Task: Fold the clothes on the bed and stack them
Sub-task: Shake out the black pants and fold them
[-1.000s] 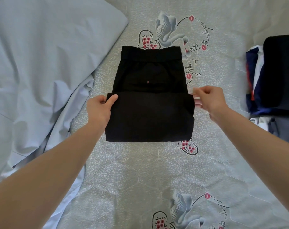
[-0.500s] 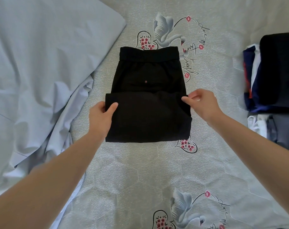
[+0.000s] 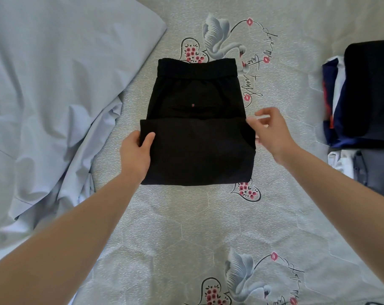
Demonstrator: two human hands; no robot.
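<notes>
Bedspread [image 3: 186, 216]: left grip [image 3: 135, 154] still pinches black shorts [image 3: 197, 133]; right grip [image 3: 272, 130] lifted, loosely open.

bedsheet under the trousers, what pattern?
Grey bedsheet with swans and pink-flowered hearts; head view.

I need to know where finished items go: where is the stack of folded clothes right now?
The stack of folded clothes sits at the right edge of the head view, on the bed, right of the black pants.
</notes>
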